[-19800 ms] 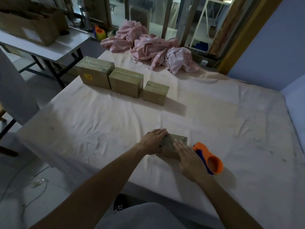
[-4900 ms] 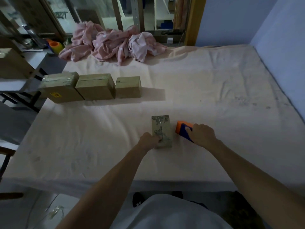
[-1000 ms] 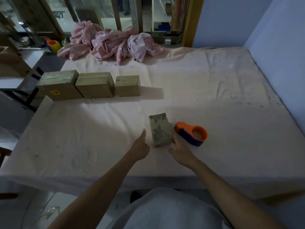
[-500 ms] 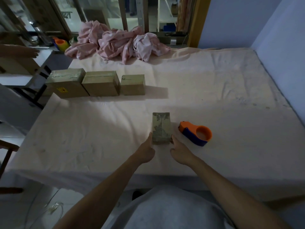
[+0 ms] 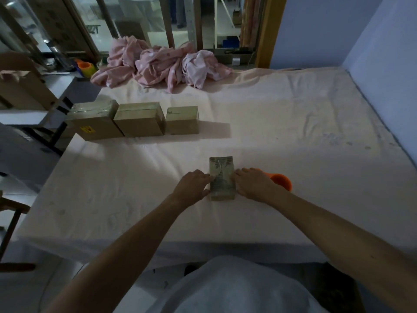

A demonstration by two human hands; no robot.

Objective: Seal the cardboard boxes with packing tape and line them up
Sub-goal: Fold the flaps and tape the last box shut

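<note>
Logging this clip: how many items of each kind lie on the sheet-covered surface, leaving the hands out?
Cardboard boxes: 4 (three in the far row, one smaller and nearer)
Orange tape dispenser: 1
Heap of pink cloth: 1
Total: 6

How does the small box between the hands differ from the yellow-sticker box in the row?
The small box is clearly smaller than the yellow-sticker box. The left hand and right hand touch the small box's sides; the yellow-sticker box stands untouched farther back. The small box has dark print on top; the yellow-sticker box has a sticker on its front. Both are brown cardboard.
</note>
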